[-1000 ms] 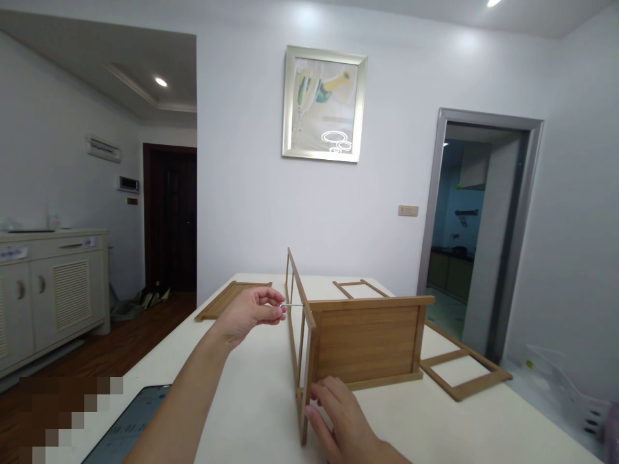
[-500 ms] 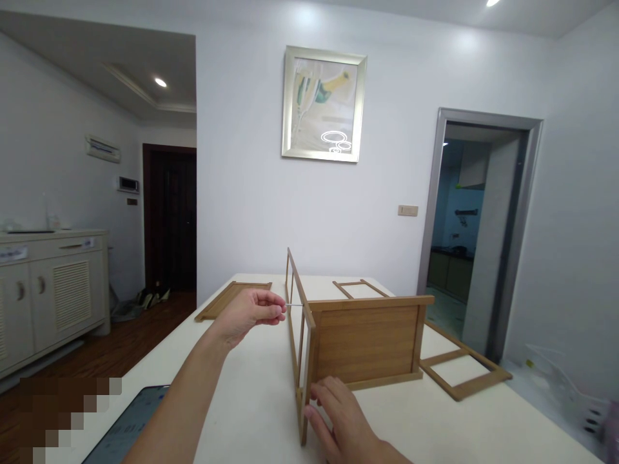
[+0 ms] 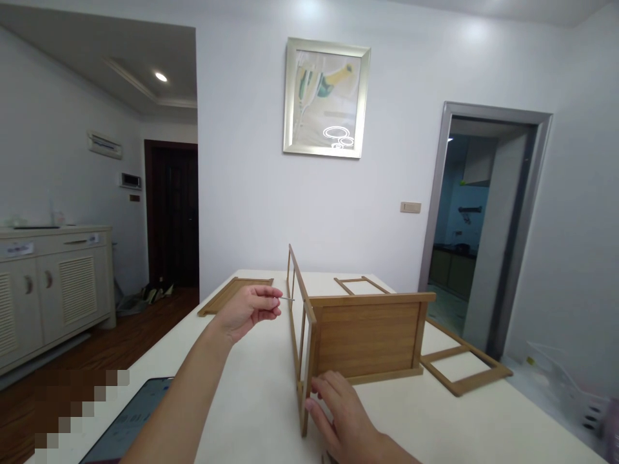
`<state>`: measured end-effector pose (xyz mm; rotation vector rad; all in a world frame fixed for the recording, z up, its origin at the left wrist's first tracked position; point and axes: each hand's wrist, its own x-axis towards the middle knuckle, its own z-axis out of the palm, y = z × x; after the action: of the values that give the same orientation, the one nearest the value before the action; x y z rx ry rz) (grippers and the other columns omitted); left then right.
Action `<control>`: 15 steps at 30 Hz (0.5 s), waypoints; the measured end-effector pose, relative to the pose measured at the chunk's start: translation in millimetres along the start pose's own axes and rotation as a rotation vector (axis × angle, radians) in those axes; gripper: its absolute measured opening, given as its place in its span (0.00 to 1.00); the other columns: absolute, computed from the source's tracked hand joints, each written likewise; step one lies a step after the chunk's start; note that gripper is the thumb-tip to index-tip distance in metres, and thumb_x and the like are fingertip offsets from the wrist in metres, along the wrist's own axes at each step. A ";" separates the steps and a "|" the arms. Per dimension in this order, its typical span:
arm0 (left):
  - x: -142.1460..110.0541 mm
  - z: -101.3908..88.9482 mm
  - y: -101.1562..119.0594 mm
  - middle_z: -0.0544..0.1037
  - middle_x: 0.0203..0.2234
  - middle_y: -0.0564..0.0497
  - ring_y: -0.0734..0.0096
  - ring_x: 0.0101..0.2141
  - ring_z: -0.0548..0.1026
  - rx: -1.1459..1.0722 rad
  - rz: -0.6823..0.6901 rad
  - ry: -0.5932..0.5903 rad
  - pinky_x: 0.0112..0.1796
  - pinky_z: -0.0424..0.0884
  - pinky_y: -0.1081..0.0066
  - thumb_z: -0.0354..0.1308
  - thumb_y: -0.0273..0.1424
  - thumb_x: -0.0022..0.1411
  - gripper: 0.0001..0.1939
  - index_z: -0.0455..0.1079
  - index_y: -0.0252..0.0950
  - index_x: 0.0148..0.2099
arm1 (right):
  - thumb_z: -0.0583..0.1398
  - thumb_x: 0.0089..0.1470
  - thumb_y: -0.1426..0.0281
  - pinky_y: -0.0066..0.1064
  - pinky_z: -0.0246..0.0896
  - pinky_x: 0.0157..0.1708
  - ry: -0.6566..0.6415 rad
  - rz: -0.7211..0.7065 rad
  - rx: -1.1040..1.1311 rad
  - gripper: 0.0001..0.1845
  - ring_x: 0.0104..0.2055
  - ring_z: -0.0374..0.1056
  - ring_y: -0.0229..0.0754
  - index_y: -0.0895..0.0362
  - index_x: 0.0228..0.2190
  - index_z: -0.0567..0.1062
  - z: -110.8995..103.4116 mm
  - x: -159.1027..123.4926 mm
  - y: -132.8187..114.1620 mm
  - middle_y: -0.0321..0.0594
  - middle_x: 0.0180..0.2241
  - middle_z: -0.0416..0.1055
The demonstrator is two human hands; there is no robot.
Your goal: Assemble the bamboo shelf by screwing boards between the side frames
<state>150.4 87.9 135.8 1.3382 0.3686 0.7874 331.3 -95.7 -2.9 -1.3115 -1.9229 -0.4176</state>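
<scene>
My left hand (image 3: 251, 309) is pinched on a thin metal tool (image 3: 289, 299), whose tip points at the upright wooden side frame (image 3: 298, 309) and sits just short of it. My right hand (image 3: 341, 412) rests with its fingers pressed against the near lower end of that frame, where it meets a solid wooden panel (image 3: 370, 338) standing on edge across the white table (image 3: 251, 399).
Another wooden panel (image 3: 235, 295) lies flat at the far left of the table, two open wooden frames (image 3: 461, 370) (image 3: 360, 285) lie to the right and behind. A phone (image 3: 128, 419) lies near the left front edge. A white cabinet (image 3: 53, 283) stands left, a doorway right.
My left hand has drawn the metal tool slightly back to the left, away from the side frame. The view has tilted down a little. My right hand stays on the frame.
</scene>
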 end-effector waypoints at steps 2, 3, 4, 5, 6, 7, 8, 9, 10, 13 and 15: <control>-0.7 -4.3 -5.7 0.78 0.24 0.49 0.73 0.26 0.78 -0.035 -0.017 0.030 0.30 0.76 0.75 0.69 0.21 0.45 0.12 0.76 0.29 0.36 | 0.55 0.61 0.73 0.38 0.66 0.39 -0.005 0.007 0.005 0.10 0.39 0.67 0.45 0.56 0.46 0.67 0.6 -0.2 0.5 0.44 0.36 0.70; -2.2 -6.3 -10.4 0.78 0.25 0.49 0.72 0.26 0.78 -0.038 -0.040 0.042 0.31 0.76 0.74 0.69 0.21 0.45 0.12 0.76 0.29 0.36 | 0.55 0.61 0.72 0.38 0.66 0.39 -0.010 0.011 0.012 0.10 0.39 0.67 0.45 0.55 0.46 0.67 0.9 -0.2 0.7 0.43 0.36 0.70; -4.6 -8.2 -16.5 0.79 0.25 0.48 0.72 0.27 0.79 -0.033 -0.074 0.049 0.32 0.76 0.74 0.69 0.21 0.46 0.13 0.76 0.28 0.37 | 0.55 0.61 0.72 0.38 0.66 0.38 -0.017 0.014 0.019 0.10 0.38 0.67 0.45 0.55 0.45 0.67 1.2 -0.1 0.9 0.43 0.36 0.70; -7.8 -9.7 -23.8 0.79 0.26 0.47 0.71 0.28 0.79 -0.023 -0.114 0.053 0.32 0.76 0.74 0.69 0.21 0.46 0.13 0.76 0.28 0.37 | 0.55 0.62 0.72 0.38 0.66 0.38 -0.024 0.015 0.027 0.09 0.38 0.67 0.45 0.55 0.45 0.67 1.4 0.1 1.0 0.43 0.36 0.70; -11.5 -10.8 -32.4 0.79 0.26 0.46 0.71 0.28 0.79 -0.012 -0.156 0.057 0.33 0.76 0.74 0.68 0.21 0.46 0.13 0.76 0.27 0.37 | 0.54 0.62 0.72 0.38 0.66 0.38 -0.028 0.014 0.036 0.09 0.38 0.67 0.45 0.55 0.45 0.67 1.6 0.4 1.1 0.43 0.36 0.70; -15.7 -11.5 -42.0 0.79 0.27 0.46 0.70 0.28 0.79 -0.003 -0.193 0.065 0.33 0.76 0.73 0.69 0.21 0.45 0.13 0.76 0.27 0.37 | 0.54 0.62 0.72 0.38 0.66 0.38 -0.029 0.012 0.045 0.09 0.38 0.67 0.45 0.55 0.45 0.67 1.8 0.9 1.1 0.43 0.36 0.71; -19.9 -11.6 -52.2 0.79 0.26 0.46 0.70 0.28 0.79 -0.001 -0.217 0.078 0.33 0.76 0.73 0.69 0.21 0.45 0.13 0.75 0.26 0.36 | 0.54 0.62 0.72 0.38 0.66 0.38 -0.025 0.007 0.054 0.09 0.38 0.67 0.45 0.55 0.45 0.67 1.9 1.6 1.0 0.43 0.36 0.71; -23.8 -11.1 -62.6 0.79 0.25 0.46 0.70 0.27 0.79 -0.002 -0.234 0.096 0.33 0.76 0.72 0.69 0.21 0.44 0.13 0.75 0.26 0.35 | 0.54 0.62 0.72 0.37 0.66 0.37 -0.021 0.004 0.064 0.09 0.38 0.67 0.45 0.54 0.45 0.67 1.9 2.3 1.0 0.43 0.36 0.71; -27.3 -10.1 -72.9 0.79 0.25 0.46 0.69 0.27 0.79 -0.004 -0.250 0.110 0.33 0.76 0.71 0.69 0.21 0.43 0.13 0.75 0.26 0.35 | 0.54 0.62 0.72 0.37 0.66 0.37 -0.019 0.003 0.072 0.08 0.37 0.68 0.45 0.54 0.44 0.68 1.9 3.0 0.9 0.43 0.36 0.71; -33.5 -4.3 -99.7 0.78 0.24 0.48 0.68 0.27 0.79 -0.015 -0.282 0.133 0.35 0.76 0.69 0.69 0.20 0.39 0.15 0.75 0.26 0.34 | 0.54 0.63 0.72 0.36 0.66 0.35 -0.022 0.006 0.084 0.08 0.36 0.68 0.44 0.54 0.44 0.68 1.7 4.9 0.5 0.42 0.34 0.71; -34.3 0.5 -111.7 0.77 0.23 0.50 0.68 0.27 0.79 -0.009 -0.285 0.146 0.35 0.76 0.68 0.70 0.19 0.36 0.17 0.74 0.27 0.33 | 0.54 0.63 0.71 0.35 0.66 0.35 -0.023 0.003 0.080 0.07 0.36 0.68 0.43 0.54 0.43 0.68 1.6 5.6 0.6 0.41 0.34 0.71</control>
<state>159.8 60.5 22.5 1.1898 0.6556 0.6476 330.2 -90.8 0.1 -1.2720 -1.9368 -0.3217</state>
